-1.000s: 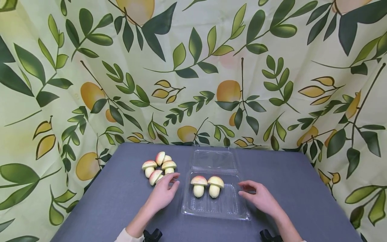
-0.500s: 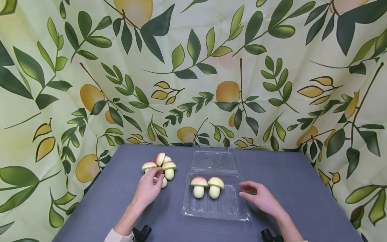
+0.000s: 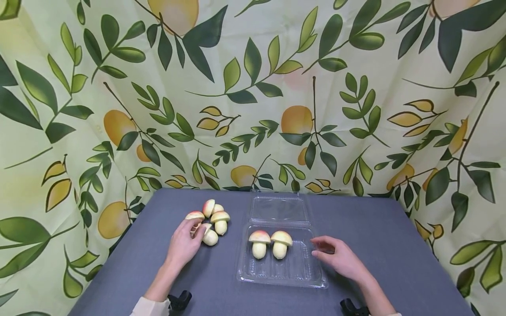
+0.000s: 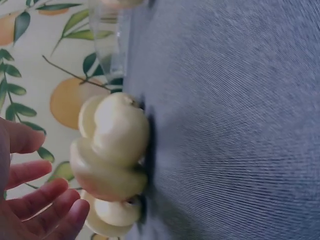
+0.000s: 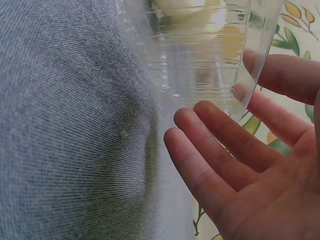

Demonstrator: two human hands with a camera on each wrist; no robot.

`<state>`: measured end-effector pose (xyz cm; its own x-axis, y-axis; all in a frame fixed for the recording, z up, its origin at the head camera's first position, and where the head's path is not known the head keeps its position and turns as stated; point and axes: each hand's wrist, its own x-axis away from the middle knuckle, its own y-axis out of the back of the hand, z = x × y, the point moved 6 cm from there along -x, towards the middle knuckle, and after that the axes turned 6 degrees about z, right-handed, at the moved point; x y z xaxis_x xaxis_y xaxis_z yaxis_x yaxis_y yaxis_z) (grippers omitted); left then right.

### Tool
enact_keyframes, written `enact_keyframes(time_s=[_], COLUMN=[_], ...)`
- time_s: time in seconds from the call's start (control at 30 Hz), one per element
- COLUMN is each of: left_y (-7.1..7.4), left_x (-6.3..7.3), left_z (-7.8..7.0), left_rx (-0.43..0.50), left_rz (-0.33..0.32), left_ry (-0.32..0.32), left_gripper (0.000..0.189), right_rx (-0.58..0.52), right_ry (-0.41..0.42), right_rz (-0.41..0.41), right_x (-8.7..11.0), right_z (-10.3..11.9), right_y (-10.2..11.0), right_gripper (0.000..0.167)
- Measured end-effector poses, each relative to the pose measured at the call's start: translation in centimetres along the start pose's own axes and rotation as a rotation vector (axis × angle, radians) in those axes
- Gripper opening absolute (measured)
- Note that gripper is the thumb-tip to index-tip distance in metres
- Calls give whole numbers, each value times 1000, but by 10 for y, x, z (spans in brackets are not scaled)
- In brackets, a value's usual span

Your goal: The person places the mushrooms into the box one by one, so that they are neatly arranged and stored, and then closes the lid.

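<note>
My left hand [image 3: 185, 242] is over the left side of a loose group of several mushrooms with pale stems and yellow-red caps. Its fingers are relaxed, beside the front mushroom [image 3: 210, 237] and partly covering the left one [image 3: 193, 214]. In the left wrist view, a gap shows between the fingers [image 4: 52, 197] and the nearest mushroom cap [image 4: 102, 172]. Two more mushrooms, a left one [image 3: 259, 249] and a right one [image 3: 280, 249], stand side by side in a clear plastic clamshell box [image 3: 282, 277]. At its right rim is my right hand [image 3: 341, 259], fingers loosely extended, fingertips right at the plastic wall [image 5: 200, 82].
The box's clear lid [image 3: 280, 208] lies folded back behind it. A grey cloth [image 3: 367, 219] covers the table, and a leaf-and-fruit patterned curtain [image 3: 253, 145] rises along the back and sides. Black wrist mounts [image 3: 179, 301] sit under both forearms.
The left hand has moved left, from the gap near the box to over the loose mushrooms. The front mushroom now shows its stem turned toward the front. The right hand stays where it was.
</note>
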<state>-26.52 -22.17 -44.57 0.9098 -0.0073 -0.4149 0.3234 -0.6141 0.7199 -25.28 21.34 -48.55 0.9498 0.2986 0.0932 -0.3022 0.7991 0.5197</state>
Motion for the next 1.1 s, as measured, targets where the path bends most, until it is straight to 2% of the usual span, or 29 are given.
enact_keyframes(time_s=[0.23, 0.43, 0.77, 1.1], left_y=[-12, -18, -23, -27], left_x=[3, 3, 3, 5], left_z=[11, 18, 20, 11], left_rx=[-13, -1, 46, 58], left_rz=[132, 160, 165, 194], left_ry=[111, 168, 180, 182], left_gripper=[39, 43, 38, 37], right_rx=[0, 4, -3, 6], right_ry=[-20, -5, -4, -15], right_rz=[-3, -1, -10, -32], right_x=[1, -1, -3, -3], right_z=[-1, -4, -6, -3], right_y=[0, -2, -4, -5], right_gripper=[37, 38, 37, 35])
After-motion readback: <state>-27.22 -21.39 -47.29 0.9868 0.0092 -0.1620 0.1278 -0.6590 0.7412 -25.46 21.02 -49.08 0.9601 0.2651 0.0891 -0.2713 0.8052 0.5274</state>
